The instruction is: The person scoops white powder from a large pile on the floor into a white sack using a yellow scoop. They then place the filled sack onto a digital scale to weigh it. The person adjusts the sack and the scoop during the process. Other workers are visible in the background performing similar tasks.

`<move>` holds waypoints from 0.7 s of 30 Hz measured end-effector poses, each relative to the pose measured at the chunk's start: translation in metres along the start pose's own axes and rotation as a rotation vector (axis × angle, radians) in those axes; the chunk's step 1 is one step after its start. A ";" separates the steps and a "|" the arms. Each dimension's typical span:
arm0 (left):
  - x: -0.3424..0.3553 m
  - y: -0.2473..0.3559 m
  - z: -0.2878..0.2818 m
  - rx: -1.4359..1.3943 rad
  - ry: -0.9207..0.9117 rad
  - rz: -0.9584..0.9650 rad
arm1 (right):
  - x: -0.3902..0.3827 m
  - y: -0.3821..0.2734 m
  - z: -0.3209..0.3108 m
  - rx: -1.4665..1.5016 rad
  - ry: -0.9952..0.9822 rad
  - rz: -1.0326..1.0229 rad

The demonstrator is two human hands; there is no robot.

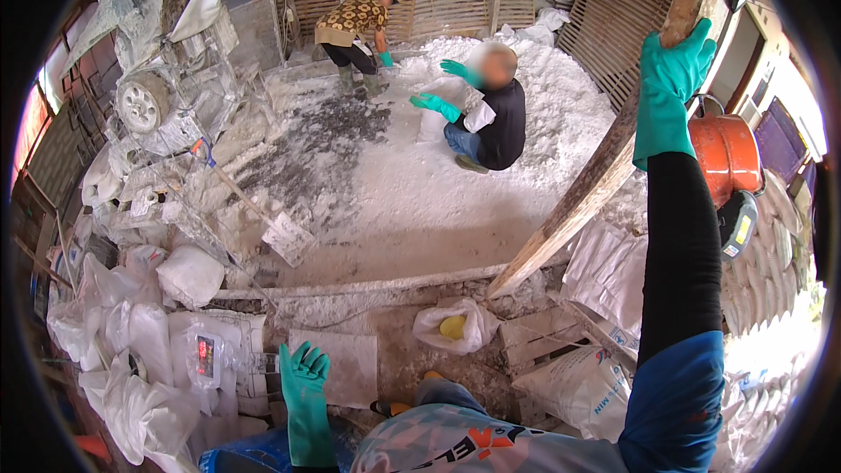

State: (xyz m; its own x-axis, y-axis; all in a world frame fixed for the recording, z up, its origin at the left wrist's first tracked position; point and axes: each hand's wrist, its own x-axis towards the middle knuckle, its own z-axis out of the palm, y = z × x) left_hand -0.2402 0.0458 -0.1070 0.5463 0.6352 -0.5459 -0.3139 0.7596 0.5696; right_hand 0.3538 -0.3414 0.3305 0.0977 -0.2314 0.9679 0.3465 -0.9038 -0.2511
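My right hand [673, 92], in a green rubber glove, is raised at the far right and grips a rough wooden post [578, 210]. The post slants down to the low edge of the powder area. Lower down, my left hand [305, 390], gloved in the same green, hangs with its fingers apart and nothing in it. Just beyond it lies a flat grey scale platform [337, 366]. To its left is a plastic-wrapped scale display [207, 356] with lit red digits. An open white bag [473, 333] holding a yellow item [452, 327] stands on the floor ahead of me.
White powder [420, 201] covers the area ahead, where one person squats [499, 114] and another bends over [355, 31]. A shovel [285, 235] lies at left, near a dusty wheeled machine [144, 101]. Sacks [578, 390], a pallet [534, 333] and an orange-red drum [727, 153] are at right.
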 end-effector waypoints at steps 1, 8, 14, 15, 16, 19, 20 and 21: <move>0.002 0.001 -0.004 0.000 -0.014 -0.009 | 0.000 0.002 0.002 -0.007 0.013 -0.002; -0.015 0.003 0.029 0.051 0.076 0.032 | 0.000 0.006 0.004 -0.022 -0.004 0.005; 0.002 0.007 -0.004 0.035 -0.056 0.001 | -0.002 0.011 0.010 -0.029 0.001 0.000; 0.000 0.006 -0.003 0.043 -0.044 0.007 | -0.002 0.012 0.011 -0.030 0.003 0.001; -0.002 0.004 -0.001 0.052 -0.031 0.013 | -0.002 0.013 0.012 -0.030 0.004 0.004; -0.005 0.001 0.000 0.063 0.001 0.028 | 0.000 0.010 0.010 -0.044 0.033 -0.013; -0.005 0.000 0.000 0.063 0.010 0.032 | 0.002 0.009 0.007 -0.036 0.018 -0.007; -0.006 0.001 0.000 0.062 0.016 0.035 | 0.001 0.004 0.002 -0.025 -0.001 0.003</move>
State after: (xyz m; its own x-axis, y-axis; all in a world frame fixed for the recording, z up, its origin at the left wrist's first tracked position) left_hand -0.2441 0.0427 -0.1033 0.5235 0.6637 -0.5343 -0.2839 0.7271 0.6251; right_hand 0.3572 -0.3449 0.3307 0.0993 -0.2341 0.9671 0.3225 -0.9119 -0.2539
